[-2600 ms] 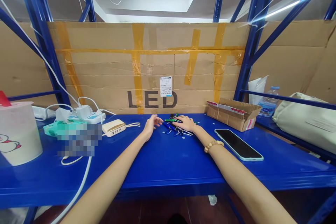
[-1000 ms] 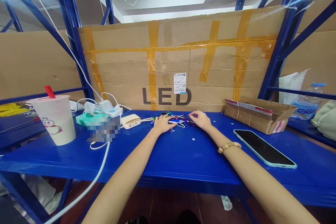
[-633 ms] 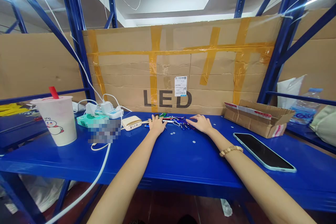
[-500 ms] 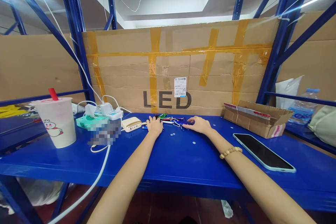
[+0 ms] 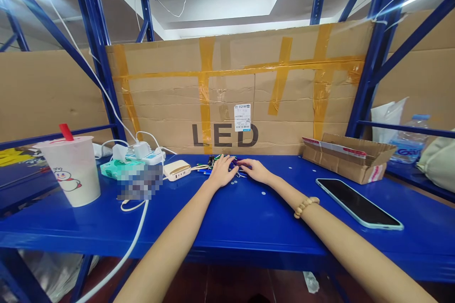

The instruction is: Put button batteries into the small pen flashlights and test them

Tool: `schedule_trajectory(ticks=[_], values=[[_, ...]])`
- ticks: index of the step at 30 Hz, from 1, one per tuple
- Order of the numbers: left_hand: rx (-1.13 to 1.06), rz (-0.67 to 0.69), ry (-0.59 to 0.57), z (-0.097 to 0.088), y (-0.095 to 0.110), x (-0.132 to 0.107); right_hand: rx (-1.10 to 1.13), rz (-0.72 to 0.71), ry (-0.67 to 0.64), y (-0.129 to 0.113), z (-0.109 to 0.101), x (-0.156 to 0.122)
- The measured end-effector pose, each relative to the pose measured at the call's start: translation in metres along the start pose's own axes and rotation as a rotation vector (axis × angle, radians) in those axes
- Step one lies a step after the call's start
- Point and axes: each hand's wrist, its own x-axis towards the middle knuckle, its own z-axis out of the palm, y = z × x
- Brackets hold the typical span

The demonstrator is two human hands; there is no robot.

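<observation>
A pile of small coloured items [image 5: 206, 166], blue, green and dark with some shiny parts, lies near the back of the blue shelf [image 5: 270, 222]. Several of them look like clips, but they are too small and covered to name surely. My left hand [image 5: 223, 171] rests over the pile with its fingers stretched forward and hides much of it. From the other side, my right hand [image 5: 254, 170] reaches in, its slightly bent fingers touching the pile's right end. The fingertips of both hands nearly meet. No item shows lifted off the shelf.
Left of the pile lie a white power bank-like box [image 5: 177, 170], a power strip [image 5: 152, 156], a teal tissue pack [image 5: 121, 169] and a cup [image 5: 73, 170]. To the right are a cardboard tray [image 5: 350, 158] and a phone [image 5: 359, 203]. A cardboard sheet [image 5: 163, 104] stands behind.
My left hand has moved right across the pile, and my right hand has moved slightly left. The gap between them has closed, and the items are bunched closer together.
</observation>
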Motion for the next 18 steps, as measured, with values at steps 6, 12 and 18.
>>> schedule_trajectory(ticks=[6,12,18], values=[[0.063,0.135,-0.113,0.004,0.014,-0.004,-0.208,0.249,0.089,0.000,-0.004,-0.004],[0.111,0.185,-0.207,0.009,0.028,-0.008,-0.298,0.382,0.005,0.010,-0.009,-0.008],[0.085,0.218,-0.225,0.010,0.035,-0.010,-0.310,0.376,-0.115,0.009,-0.008,-0.004]])
